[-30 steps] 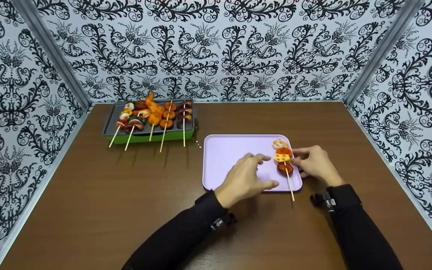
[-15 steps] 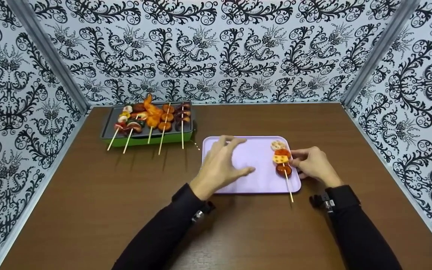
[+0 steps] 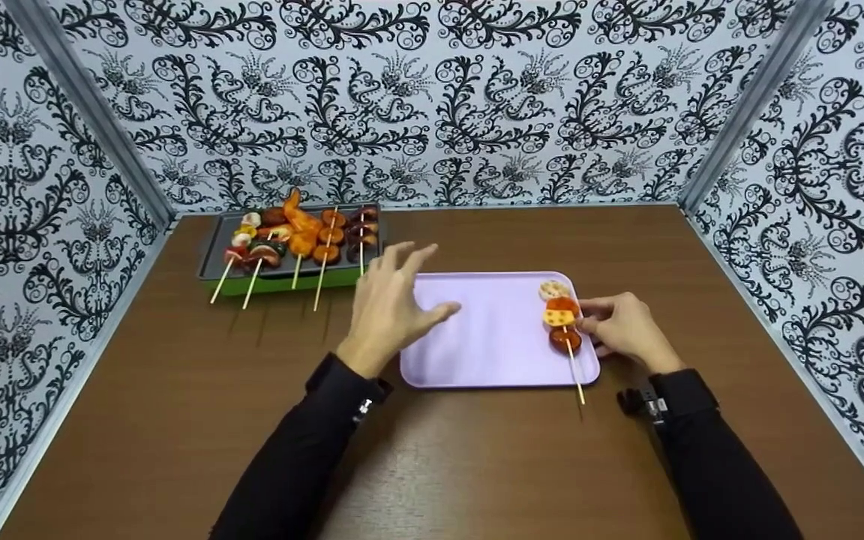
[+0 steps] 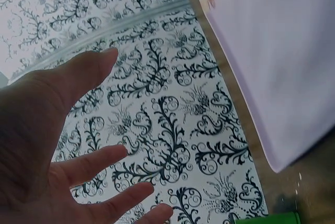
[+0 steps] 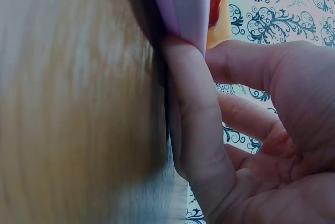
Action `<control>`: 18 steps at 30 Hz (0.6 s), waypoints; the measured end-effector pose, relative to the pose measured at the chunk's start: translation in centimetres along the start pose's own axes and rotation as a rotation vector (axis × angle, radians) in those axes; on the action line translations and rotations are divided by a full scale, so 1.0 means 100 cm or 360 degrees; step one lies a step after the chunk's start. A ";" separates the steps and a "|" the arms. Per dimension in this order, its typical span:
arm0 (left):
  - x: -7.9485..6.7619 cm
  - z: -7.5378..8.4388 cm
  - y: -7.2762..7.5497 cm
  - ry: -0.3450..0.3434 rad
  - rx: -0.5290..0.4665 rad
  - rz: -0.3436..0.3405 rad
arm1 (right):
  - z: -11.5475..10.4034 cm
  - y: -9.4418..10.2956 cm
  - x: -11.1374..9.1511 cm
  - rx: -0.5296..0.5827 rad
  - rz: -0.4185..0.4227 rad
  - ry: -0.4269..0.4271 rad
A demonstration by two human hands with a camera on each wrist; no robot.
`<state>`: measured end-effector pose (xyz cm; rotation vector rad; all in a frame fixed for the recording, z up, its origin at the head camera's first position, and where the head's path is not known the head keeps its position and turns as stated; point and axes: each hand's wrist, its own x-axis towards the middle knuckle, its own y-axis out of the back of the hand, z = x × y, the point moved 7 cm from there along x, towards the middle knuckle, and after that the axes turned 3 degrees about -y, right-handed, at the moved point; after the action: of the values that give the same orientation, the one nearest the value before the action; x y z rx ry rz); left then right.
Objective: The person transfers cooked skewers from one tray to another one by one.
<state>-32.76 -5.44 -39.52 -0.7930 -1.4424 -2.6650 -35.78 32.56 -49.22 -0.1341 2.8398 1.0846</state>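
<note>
“Lilac tray (image 3: 492, 330) as our landmark, then. What's the biggest thing about it?”

“The patterned wall panels (image 3: 432, 97), behind it and off to either side. Next comes the brown table (image 3: 477, 465), and the tray is on that (flat, or lifted a touch at its right rim, I can't tell).”

“And the green thing?”

“A grill (image 3: 237, 287) with a grey top, left of the tray and farther back. Five food skewers (image 3: 303, 225) lie on it, sticks jutting over its near side.”

“The hands?”

“The left hand (image 3: 387, 304) is at the tray's left edge, thumb and fingers spread wide, holding nothing; the left wrist view shows it apart from the tray. The right hand (image 3: 625, 326) has a narrow grip, pinching the tray's right rim between thumb and a finger tucked below.”

“Does that thumb touch the food?”

“Can't tell. It's just beside the lone skewer (image 3: 576, 375) along the tray's right side, whose stick runs out past the near rim.”

“And smallest?”

“Its pieces: from the tray's far rim forward, a pale round slice (image 3: 553, 290), something orange-red (image 3: 565, 304), a yellow spotted piece (image 3: 558, 319) and a glossy brown one (image 3: 565, 341).”
</note>
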 end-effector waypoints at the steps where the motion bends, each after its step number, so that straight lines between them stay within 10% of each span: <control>1: 0.001 -0.004 0.002 0.0026 0.0009 0.0009 | 0.000 0.000 0.000 0.0001 -0.0001 -0.0004; 18: 0.007 -0.053 0.024 0.0385 0.0067 0.0118 | 0.002 0.000 0.001 0.0024 -0.0035 -0.0067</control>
<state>-35.04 -10.84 -39.73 -0.4900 -1.3763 -2.5602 -35.88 32.65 -49.37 -0.1388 2.8017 1.0488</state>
